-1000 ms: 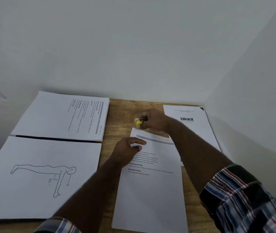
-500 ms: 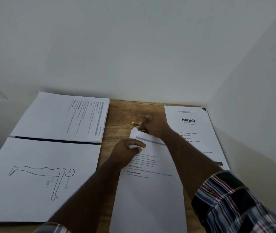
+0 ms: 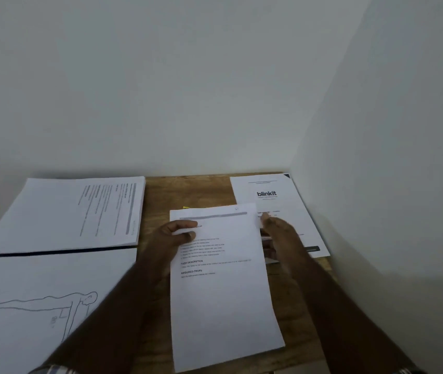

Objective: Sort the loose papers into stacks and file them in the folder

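Head view, near to far: figure-drawing sheet (image 3: 34, 300) flat at near left of counter (image 3: 188, 193). Centre sheet of printed text (image 3: 223, 279) gripped at its left edge by left hand (image 3: 173, 238), thumb over, fingers under; right hand (image 3: 275, 229) at its right edge, grip hidden, so cannot tell. Farther: text stack (image 3: 61, 214) far left, blinkit sheet (image 3: 274, 201) far right, yellow item (image 3: 186, 207) behind centre sheet. Sorting apparently well advanced; filing not yet done; no folder clearly identifiable.

Wooden tabletop (image 3: 188, 193) set into a corner, plain white walls (image 3: 188, 85), dim even light
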